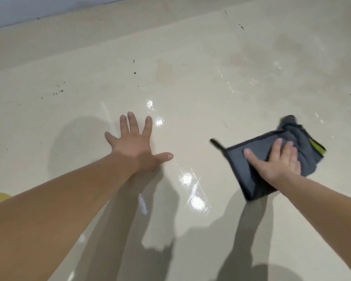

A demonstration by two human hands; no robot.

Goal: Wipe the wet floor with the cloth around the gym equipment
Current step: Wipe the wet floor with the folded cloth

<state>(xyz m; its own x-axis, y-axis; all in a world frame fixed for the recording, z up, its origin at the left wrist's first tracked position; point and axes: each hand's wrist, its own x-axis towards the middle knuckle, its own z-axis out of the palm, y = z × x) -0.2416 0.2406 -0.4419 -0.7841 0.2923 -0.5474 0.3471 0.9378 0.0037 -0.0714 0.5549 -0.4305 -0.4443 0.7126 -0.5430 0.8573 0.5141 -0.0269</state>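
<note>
The right fingers (279, 142) lie straight and close together, pressed flat on a grey microfibre cloth with a dark stitched border and a yellow-green tag (241, 169). The thumb is spread out to the left across the fabric. Nothing is curled or pinched, so the right hand (282, 161) holds the cloth down with an open palm. The cloth lies at the right of the frame, flat on the floor. Its longer side runs roughly across the picture and rises toward the right, where the far end is bunched and blurred.

The left fingers (130, 122) are straight and fanned apart, and the left hand (134, 147) is planted palm-down at the centre as a prop, holding nothing. It lies well apart from the cloth.

Between the two hands, a streak of bright wet glints (193, 191) runs from the centre down toward the lower middle of the glossy beige floor (190, 84). So the water lies to the left of the cloth, and the right hand alone is placed to reach it. The next stroke probably calls for a sweep leftward across that streak. Both forearms reach in from the bottom edge, nearly straight.

Dark specks of debris (57, 92) dot the upper left. No gym equipment is in view.
</note>
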